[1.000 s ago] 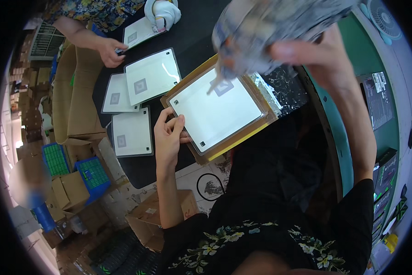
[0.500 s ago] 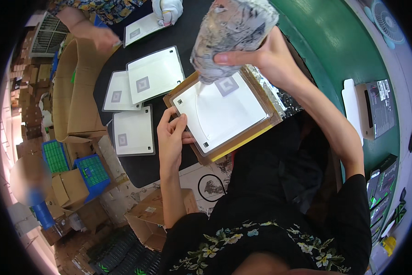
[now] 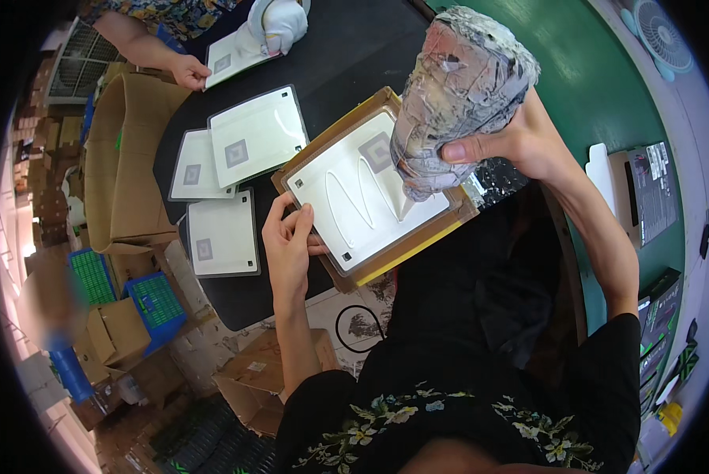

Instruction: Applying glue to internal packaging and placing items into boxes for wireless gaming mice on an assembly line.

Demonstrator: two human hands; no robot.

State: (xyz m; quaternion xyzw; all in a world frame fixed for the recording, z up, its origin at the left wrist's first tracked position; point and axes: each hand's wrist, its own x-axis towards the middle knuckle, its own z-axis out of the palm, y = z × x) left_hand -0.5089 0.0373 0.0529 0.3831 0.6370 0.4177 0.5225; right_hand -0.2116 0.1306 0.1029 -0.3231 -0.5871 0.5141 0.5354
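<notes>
My right hand (image 3: pixel 512 146) grips a tapered squeeze bottle (image 3: pixel 461 95) wrapped in smudged grey tape, its narrow end pointing down. The tip is at the right part of a white square panel (image 3: pixel 378 233) with rounded corners and a grey square mark. A white zigzag bead (image 3: pixel 335 201) runs across the panel to the tip. Around the panel is a shallow cardboard tray (image 3: pixel 402 246). My left hand (image 3: pixel 290 249) pinches the left edge of panel and tray, thumb on top; its other fingertips are partly hidden beneath.
Several similar white panels (image 3: pixel 222 245) lie on the black table (image 3: pixel 354 59) at left. Across it, a co-worker's bare hand (image 3: pixel 190 73) and white-covered hand (image 3: pixel 279 28) hold another panel. A big cardboard box (image 3: pixel 133 158) stands beside the table; a green surface (image 3: pixel 583 95) adjoins at right.
My right hand has carried the bottle rightward and toward me across the panel. The single curved white line has grown into a zigzag. My left hand keeps its hold.
</notes>
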